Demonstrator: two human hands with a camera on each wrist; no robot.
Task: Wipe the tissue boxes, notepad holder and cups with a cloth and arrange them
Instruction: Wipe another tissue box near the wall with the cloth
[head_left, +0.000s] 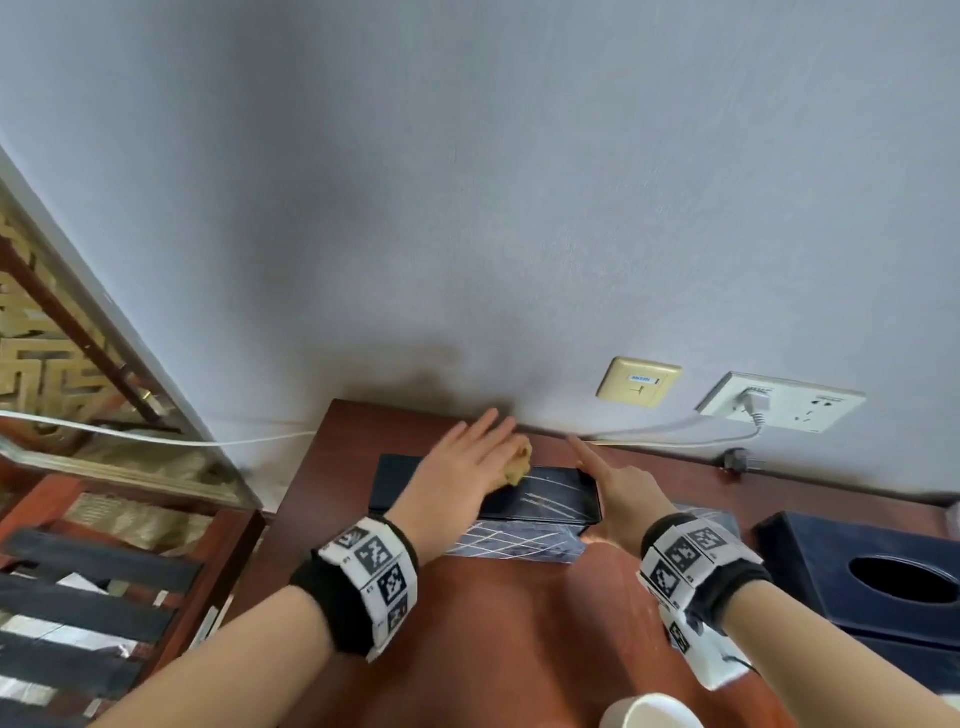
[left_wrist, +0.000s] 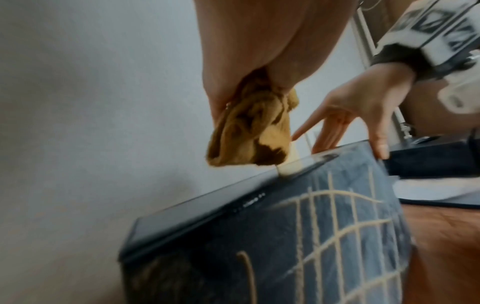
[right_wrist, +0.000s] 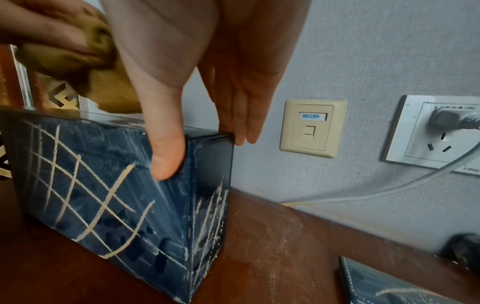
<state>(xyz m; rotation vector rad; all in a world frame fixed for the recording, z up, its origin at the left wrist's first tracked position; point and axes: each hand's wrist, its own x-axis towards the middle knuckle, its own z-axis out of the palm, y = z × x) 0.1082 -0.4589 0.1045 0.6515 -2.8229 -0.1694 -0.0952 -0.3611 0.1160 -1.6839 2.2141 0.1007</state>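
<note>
On the red-brown table (head_left: 519, 623) by the wall stands the patterned tissue box (head_left: 540, 499), the right hand (head_left: 631, 499) pinching its right end and the left hand (head_left: 457, 478) clutching the ochre cloth (head_left: 517, 462) at its top edge, while another tissue box (head_left: 831, 551) shows only dark in its oval opening and a beige wall plate (right_wrist: 313, 127) reads BELDEN.

— Condition of the patterned box (head_left: 519, 543)?
— Dark blue, cream crossing lines, upright on the counter (head_left: 493, 623), glossy face up.
— The cloth (head_left: 517, 464)?
— Mustard yellow, bunched, at that face's far edge.
— Remaining items?
— A dark blue tissue box (head_left: 857, 577), oval opening upward, sat to the right; a white cup (head_left: 649, 712) stood nearest.
</note>
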